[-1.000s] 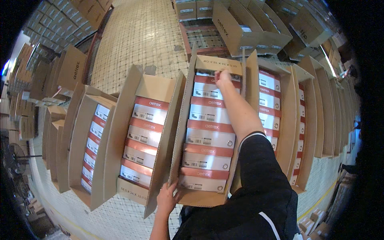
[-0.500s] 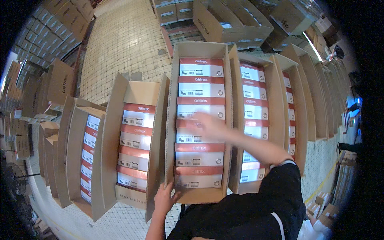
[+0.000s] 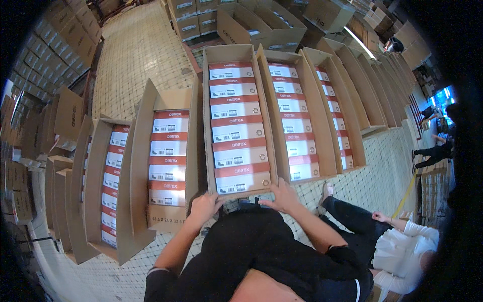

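Observation:
In front of me stands a long open cardboard carton (image 3: 207, 121), filled with a row of white shoe boxes (image 3: 236, 156) with red lid edges. My left hand (image 3: 205, 207) grips its near left corner, fingers bent over the rim. At the near right corner my right hand (image 3: 283, 197) holds the cardboard edge, its thumb stretched along the near wall. Left of it, a similar carton (image 3: 166, 217) holds several such boxes below the level of its raised flaps. Another filled carton (image 3: 322, 173) stands close on the right.
More open cartons (image 3: 359, 95) line up at the right, others (image 3: 108, 246) at the left. Stacked closed cartons (image 3: 60, 38) rise far left. A person in a white top (image 3: 405, 246) is near my right side. Tiled floor (image 3: 143, 55) stretches ahead.
My right hand has moved from above the shoe boxes to the carton's near right corner. My left hand stays at the near left corner. A person has come into view at right.

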The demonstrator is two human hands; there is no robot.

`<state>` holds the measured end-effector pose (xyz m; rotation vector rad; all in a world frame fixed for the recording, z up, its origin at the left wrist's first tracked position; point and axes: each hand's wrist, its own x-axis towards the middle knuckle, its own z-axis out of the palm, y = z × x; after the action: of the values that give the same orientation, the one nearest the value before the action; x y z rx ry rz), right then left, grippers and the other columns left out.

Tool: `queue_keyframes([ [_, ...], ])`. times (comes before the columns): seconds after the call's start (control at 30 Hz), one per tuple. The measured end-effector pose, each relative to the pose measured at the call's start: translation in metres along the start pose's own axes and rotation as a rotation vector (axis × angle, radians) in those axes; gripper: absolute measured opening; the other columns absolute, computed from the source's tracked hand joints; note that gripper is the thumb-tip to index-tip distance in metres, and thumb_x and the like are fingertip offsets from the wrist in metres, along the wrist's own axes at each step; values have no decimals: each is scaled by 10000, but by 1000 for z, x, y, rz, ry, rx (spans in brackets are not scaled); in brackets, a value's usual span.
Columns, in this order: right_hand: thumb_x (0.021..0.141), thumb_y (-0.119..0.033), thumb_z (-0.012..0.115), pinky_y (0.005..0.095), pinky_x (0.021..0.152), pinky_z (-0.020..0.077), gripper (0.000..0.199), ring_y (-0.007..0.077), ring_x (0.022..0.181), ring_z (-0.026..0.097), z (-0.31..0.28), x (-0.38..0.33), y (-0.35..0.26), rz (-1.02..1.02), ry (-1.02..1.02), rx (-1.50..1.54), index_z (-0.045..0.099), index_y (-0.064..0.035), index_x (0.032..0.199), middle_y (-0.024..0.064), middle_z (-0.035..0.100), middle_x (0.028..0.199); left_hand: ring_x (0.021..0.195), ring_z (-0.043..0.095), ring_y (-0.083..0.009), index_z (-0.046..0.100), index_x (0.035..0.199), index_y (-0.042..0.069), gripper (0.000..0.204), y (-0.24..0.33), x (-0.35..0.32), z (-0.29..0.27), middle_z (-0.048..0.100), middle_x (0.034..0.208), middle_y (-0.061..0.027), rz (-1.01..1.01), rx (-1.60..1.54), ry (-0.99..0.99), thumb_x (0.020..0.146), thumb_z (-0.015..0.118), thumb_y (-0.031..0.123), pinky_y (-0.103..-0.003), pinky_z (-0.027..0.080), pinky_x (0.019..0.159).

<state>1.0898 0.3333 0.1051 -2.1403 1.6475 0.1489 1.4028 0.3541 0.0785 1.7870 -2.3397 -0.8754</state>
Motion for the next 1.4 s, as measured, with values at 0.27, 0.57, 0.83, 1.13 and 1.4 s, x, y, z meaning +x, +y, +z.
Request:
queue_keyframes([
  [0.27, 921, -500, 601, 464, 771, 565, 433, 368, 858, 674, 11, 22, 31, -182, 28, -85, 700, -81, 968, 154, 633, 909, 747, 689, -397, 643, 991, 94, 348, -4, 22, 7, 688, 765, -205, 139, 1, 20, 940, 616, 437, -508, 547, 674],
  [0.57, 954, -616, 481, 514, 763, 552, 625, 414, 807, 690, -157, 111, 3, -478, 149, -255, 730, -46, 901, 243, 703, 859, 824, 695, -312, 696, 1105, 76, 391, -8, 87, -166, 713, 922, -185, 154, 151, 215, 964, 602, 429, -417, 528, 754],
  [0.83, 944, -643, 489, 501, 920, 497, 654, 438, 1019, 644, -255, 115, -30, -373, 184, -259, 709, -49, 1108, 264, 692, 1028, 817, 647, -229, 677, 1084, -11, 474, 17, 128, -250, 707, 898, -134, 93, 11, 217, 962, 623, 443, -376, 511, 764],
  [1.13, 947, -637, 501, 487, 913, 498, 659, 422, 1019, 648, -254, 126, -14, -380, 131, -252, 722, -32, 1089, 264, 692, 1023, 984, 680, -326, 697, 1097, 31, 508, 13, 140, -241, 717, 1011, -189, 179, 56, 216, 967, 574, 507, -410, 501, 877],
  [1.4, 944, -646, 499, 483, 879, 510, 686, 415, 969, 661, -253, 117, -26, -299, 78, -263, 721, -2, 1024, 261, 696, 960, 913, 672, -292, 693, 1035, -8, 474, 16, 129, -234, 710, 939, -181, 128, 9, 228, 966, 606, 453, -393, 503, 841],
])
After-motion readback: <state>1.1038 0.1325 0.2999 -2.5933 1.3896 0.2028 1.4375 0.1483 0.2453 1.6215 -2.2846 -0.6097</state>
